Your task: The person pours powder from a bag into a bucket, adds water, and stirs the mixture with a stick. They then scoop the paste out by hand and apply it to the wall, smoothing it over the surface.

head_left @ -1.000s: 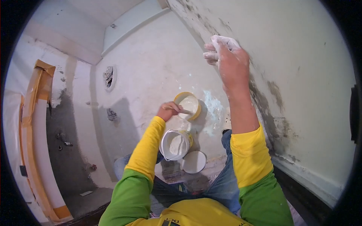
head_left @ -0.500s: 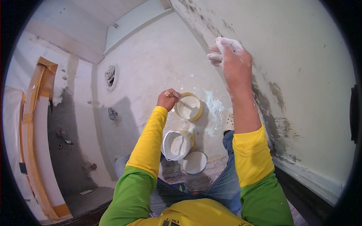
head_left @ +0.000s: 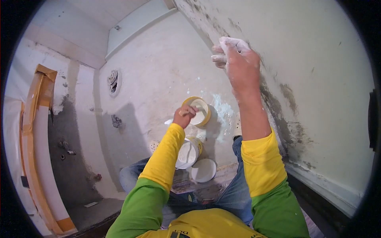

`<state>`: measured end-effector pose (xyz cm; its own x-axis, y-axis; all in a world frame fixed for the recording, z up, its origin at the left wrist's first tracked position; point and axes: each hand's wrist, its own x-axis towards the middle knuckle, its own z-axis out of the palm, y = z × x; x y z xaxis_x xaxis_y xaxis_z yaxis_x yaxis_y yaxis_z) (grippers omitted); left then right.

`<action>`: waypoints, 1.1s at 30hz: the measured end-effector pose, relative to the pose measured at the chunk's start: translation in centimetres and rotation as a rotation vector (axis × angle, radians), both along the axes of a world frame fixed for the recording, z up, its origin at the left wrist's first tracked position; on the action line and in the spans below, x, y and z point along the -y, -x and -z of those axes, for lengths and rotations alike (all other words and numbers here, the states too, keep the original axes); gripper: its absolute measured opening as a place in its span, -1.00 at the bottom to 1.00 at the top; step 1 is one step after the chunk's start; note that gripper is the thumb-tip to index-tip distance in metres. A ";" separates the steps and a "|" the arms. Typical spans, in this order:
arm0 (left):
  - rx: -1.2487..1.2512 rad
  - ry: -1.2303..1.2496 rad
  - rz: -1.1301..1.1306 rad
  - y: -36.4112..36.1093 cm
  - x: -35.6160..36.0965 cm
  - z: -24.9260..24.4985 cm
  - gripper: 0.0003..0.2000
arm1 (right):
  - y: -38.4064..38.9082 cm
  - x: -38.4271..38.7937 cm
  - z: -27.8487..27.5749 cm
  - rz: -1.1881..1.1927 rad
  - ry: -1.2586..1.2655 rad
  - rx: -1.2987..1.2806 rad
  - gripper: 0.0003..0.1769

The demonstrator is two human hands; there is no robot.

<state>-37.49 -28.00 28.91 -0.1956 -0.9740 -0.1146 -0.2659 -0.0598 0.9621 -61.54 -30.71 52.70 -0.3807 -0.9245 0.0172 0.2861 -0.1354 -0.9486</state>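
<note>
My left hand [head_left: 185, 115] is closed around the pale handle of a stirring tool, right by the rim of a yellow tub [head_left: 193, 99]. Whitish paste [head_left: 201, 112] fills the tub, and the tool's far end is hard to make out there. Just below my left forearm stands a white bucket [head_left: 187, 155], also with pale paste inside. My right hand [head_left: 240, 59] is raised in front of the right wall, its fingers curled in and coated in white. What those fingers hold, if anything, is hidden.
A round white lid [head_left: 204, 170] lies beside the bucket. Pale blue-white splashes [head_left: 223, 115] mark the floor. The right wall [head_left: 317, 79] has dark stains. Pipe fittings [head_left: 114, 81] come out on the left, near a panel edged with orange tape [head_left: 33, 115].
My left hand has moved down and to the right, with the tool, nearer the tub's lower side. My right hand has barely shifted; the view has turned slightly.
</note>
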 end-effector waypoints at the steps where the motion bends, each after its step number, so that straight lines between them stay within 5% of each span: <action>1: -0.061 0.003 0.076 -1.0 -0.8 0.9 -0.86 | -0.1 0.1 -0.1 -0.005 -0.007 0.025 -0.70; 3: -0.159 -0.209 0.093 -3.9 0.0 0.7 -0.84 | 0.0 0.2 0.0 -0.005 -0.004 0.018 -0.71; 4: 0.069 -0.230 0.055 -4.5 0.9 -1.8 -0.84 | 0.0 0.2 0.1 -0.007 -0.002 0.010 -0.71; 7: 0.188 -0.225 -0.101 -5.2 2.8 -1.4 -0.86 | 0.0 0.0 -0.1 -0.012 -0.029 -0.010 -0.71; 10: -0.058 0.042 0.059 -2.5 1.1 -0.1 -0.87 | 0.0 0.1 -0.1 0.001 -0.023 -0.014 -0.71; 16: 0.234 -0.115 0.121 -3.1 2.1 -1.2 -0.85 | 0.0 0.2 -0.1 -0.002 -0.026 -0.009 -0.71; 18: 0.054 0.024 -0.013 -3.1 1.8 0.3 -0.85 | -0.1 0.3 -0.1 0.000 -0.016 -0.002 -0.70; 20: 0.174 0.309 0.154 -2.3 -0.5 1.9 -0.89 | 0.0 0.2 0.0 0.009 -0.015 0.006 -0.70; 23: 0.171 0.130 0.128 -1.5 -2.4 -1.2 -0.90 | -0.1 0.0 -0.1 -0.003 0.005 0.017 -0.69; 25: -0.209 -0.273 -0.157 -4.3 -1.3 -3.2 -0.89 | -0.1 0.1 -0.3 -0.014 -0.007 0.033 -0.69; 30: -0.196 -0.114 -0.219 -7.3 -2.3 -12.1 -0.85 | 0.4 -0.2 -0.3 0.012 0.005 0.002 -0.69; 33: -0.428 -0.156 -0.350 -8.3 -2.8 -15.4 -0.83 | 0.3 -0.2 -0.2 0.026 0.031 -0.004 -0.69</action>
<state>-29.16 -25.19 44.28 0.0750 -0.9669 -0.2437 0.2064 -0.2241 0.9525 -61.86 -30.53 52.86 -0.4048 -0.9132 0.0477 0.2781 -0.1726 -0.9449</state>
